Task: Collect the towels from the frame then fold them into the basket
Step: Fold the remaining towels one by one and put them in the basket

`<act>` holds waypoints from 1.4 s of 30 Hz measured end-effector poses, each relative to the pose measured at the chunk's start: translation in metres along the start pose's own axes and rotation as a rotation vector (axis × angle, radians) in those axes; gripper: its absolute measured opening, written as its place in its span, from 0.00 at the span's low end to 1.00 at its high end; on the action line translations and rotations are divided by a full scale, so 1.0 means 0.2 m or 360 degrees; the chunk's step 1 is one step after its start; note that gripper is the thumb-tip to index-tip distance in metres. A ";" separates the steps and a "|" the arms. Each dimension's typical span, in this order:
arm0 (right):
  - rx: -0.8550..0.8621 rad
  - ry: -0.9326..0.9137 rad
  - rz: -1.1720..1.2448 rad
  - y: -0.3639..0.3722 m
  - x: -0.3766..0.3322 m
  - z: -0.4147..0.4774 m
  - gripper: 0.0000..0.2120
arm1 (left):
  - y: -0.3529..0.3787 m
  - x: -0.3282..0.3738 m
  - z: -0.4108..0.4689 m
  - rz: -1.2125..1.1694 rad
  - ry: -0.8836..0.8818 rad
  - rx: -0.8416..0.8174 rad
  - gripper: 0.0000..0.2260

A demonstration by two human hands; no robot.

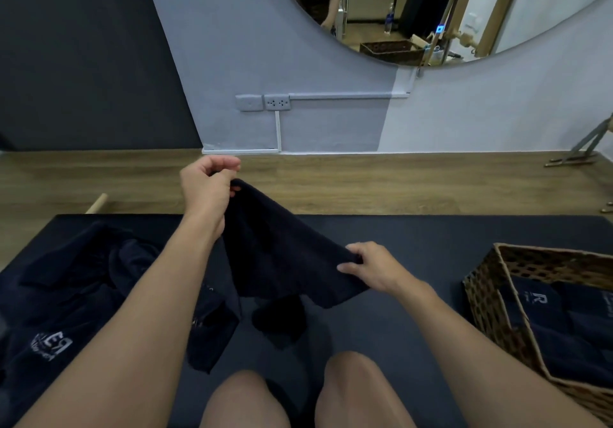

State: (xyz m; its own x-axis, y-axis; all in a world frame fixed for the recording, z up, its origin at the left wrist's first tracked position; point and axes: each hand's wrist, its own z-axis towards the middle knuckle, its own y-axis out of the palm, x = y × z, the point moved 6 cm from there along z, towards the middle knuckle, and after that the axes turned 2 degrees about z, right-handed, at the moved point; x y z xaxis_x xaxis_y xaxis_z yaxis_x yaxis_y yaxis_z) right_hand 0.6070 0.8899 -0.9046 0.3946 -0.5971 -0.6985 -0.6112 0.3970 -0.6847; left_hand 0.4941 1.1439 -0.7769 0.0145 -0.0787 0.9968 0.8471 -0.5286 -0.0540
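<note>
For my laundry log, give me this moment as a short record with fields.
left hand: raised, pinches the upper end of the navy towel
right hand: lower, grips the towel's opposite edge
unfolded towels: heaped on the dark mat, left side
wicker basket: right side, holds folded towels

Dark towel (282,255) draped midair; wicker basket (491,298) holds folded towels (564,325).

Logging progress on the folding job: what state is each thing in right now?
Held towel: raised, spread between both hands, unfolded.
Left hand: pinches its far corner.
Right hand: grips its near edge.
Towel pile: crumpled, unfolded, on the mat.
Basket: upright, holding folded towels.
</note>
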 end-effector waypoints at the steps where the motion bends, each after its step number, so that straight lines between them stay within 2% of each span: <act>1: 0.0024 0.0013 -0.0103 -0.05 0.01 0.01 0.09 | -0.02 0.01 0.01 0.0002 0.0002 0.0010 0.13; 4: 0.0182 0.0079 -0.0417 -0.24 -0.01 0.01 0.09 | -0.08 0.03 0.03 0.0051 0.0023 -0.0016 0.12; 6: 0.0310 0.0097 -0.0573 -0.36 -0.06 0.02 0.12 | -0.11 0.04 0.05 0.0123 0.0071 -0.0065 0.12; 10: 0.0416 0.0023 -0.0639 -0.57 -0.15 0.05 0.07 | -0.14 0.06 0.05 0.0277 0.0237 -0.0188 0.12; 12: 0.0551 0.0040 -0.0649 -0.66 -0.17 0.05 0.10 | -0.13 0.05 0.05 0.0511 0.0366 -0.0291 0.11; 14: 0.0697 0.0031 -0.0672 -0.75 -0.20 0.05 0.09 | -0.10 0.04 0.06 0.0915 0.0565 -0.0386 0.15; 16: 0.0771 -0.0021 -0.0555 -0.81 -0.22 0.07 0.08 | -0.05 0.04 0.08 0.1153 0.0744 -0.0348 0.14; 18: 0.0729 -0.0006 -0.0516 -0.83 -0.23 0.11 0.09 | -0.04 0.04 0.12 0.1097 0.0734 -0.0245 0.09; 21: 0.0585 0.0012 -0.0852 -0.82 -0.21 0.23 0.09 | -0.01 0.01 0.23 0.0914 0.0565 -0.0128 0.08; 25: 0.0866 -0.0009 -0.0463 -0.90 -0.24 0.41 0.10 | 0.09 0.05 0.44 0.0824 0.0555 -0.0022 0.09; 29: 0.1089 -0.0068 0.0002 -0.99 -0.29 0.57 0.12 | 0.19 0.12 0.66 0.0695 0.0372 -0.0020 0.08; 33: 0.1310 -0.0167 0.0211 -1.04 -0.25 0.60 0.10 | 0.23 0.18 0.68 0.0601 0.0447 0.0008 0.06; 35: 0.1276 -0.0153 0.0184 -0.99 -0.18 0.58 0.09 | 0.23 0.08 0.64 0.0601 0.0447 -0.0048 0.06; 38: 0.1039 -0.0073 -0.0067 -0.76 0.03 0.49 0.07 | 0.20 -0.18 0.51 0.0688 0.0378 -0.0188 0.06; 42: 0.0637 0.0102 -0.0372 -0.33 0.43 0.28 0.09 | 0.12 -0.65 0.15 0.1083 0.0217 -0.0379 0.05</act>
State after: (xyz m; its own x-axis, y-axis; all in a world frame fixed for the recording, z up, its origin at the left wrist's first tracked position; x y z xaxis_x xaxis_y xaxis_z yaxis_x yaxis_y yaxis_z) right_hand 0.7199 0.8513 -0.9318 0.4391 -0.7395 -0.5103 -0.1934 0.4768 -0.8575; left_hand 0.5294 1.1663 -0.9063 0.4171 -0.5513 0.7226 0.5354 -0.4934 -0.6855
